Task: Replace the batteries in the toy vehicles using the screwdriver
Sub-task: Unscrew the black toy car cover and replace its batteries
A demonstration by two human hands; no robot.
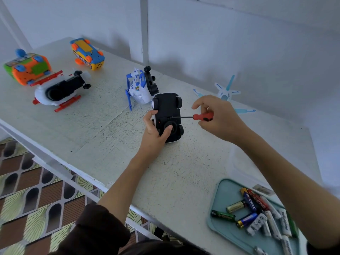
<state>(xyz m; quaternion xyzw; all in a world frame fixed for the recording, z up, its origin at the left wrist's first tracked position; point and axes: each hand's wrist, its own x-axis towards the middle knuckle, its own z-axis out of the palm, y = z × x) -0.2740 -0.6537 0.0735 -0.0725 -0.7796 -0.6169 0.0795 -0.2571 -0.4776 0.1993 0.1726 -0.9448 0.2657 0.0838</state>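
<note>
A white table (103,115) with little dark specks stood against a plain white wall (239,34), and a white post (144,30) ran up the wall behind it. Under the table's near edge, the floor (27,199) had a pattern of brown, black and pale green shapes. A small grey card (263,189) lay flat on the table on the right side, near the front.
</note>
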